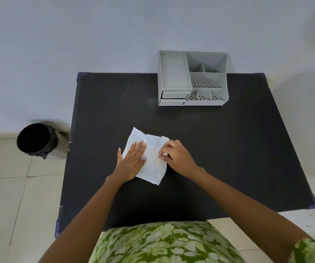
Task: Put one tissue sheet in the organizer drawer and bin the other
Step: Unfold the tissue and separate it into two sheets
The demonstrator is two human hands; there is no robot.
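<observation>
White tissue sheets (152, 149) lie stacked in the middle of the black table (219, 149). My left hand (132, 160) rests flat on their left half, fingers spread. My right hand (175, 156) pinches the tissue's right edge between thumb and fingertips. A grey organizer (192, 78) stands at the table's far edge against the wall, with two small closed drawers (173, 97) at its front left. A bin (37, 141) with a black liner stands on the floor left of the table.
The organizer has an open tray on top and several small compartments on its right side. A white wall runs behind the table. Tiled floor lies to the left and right. My green floral clothing fills the bottom of the view.
</observation>
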